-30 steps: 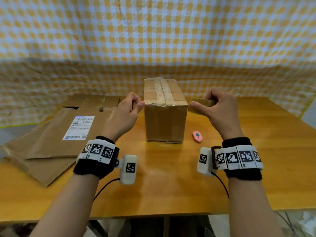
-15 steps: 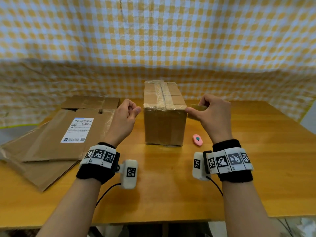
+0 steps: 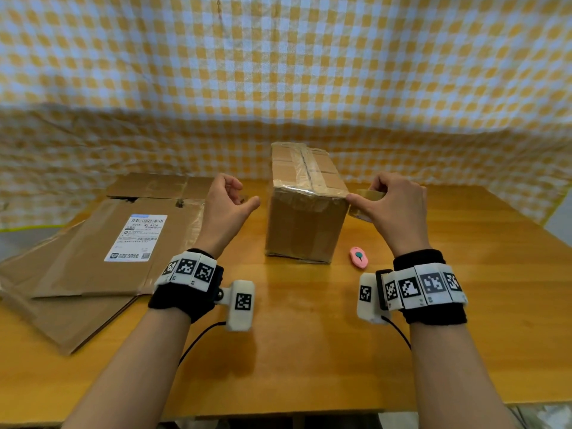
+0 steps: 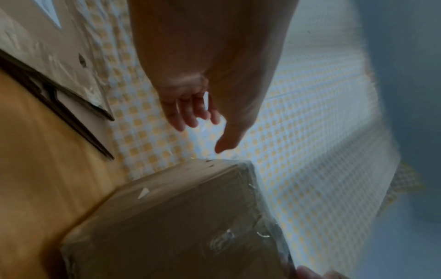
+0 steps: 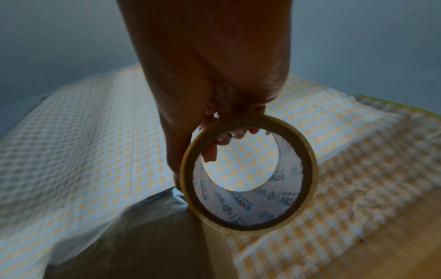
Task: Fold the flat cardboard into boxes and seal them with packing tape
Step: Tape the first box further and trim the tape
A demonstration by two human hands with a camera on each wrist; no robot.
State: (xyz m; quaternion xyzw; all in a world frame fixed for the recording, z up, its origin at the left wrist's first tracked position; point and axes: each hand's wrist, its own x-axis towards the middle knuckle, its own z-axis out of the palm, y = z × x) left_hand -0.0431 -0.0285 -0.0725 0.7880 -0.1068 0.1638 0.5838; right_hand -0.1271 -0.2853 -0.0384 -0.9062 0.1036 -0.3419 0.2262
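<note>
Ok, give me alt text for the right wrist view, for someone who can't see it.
The right hand grips a roll of packing tape with fingers hooked through its core, holding it against the upper edge of a taped cardboard box. A yellow-and-white checked cloth fills the background, blurred, with a corner of wooden table at the lower right.

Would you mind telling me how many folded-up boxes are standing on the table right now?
1: the taped box stands mid-table between both hands. The flat cardboard at the left is still unfolded; its layers may hide more sheets.
</note>
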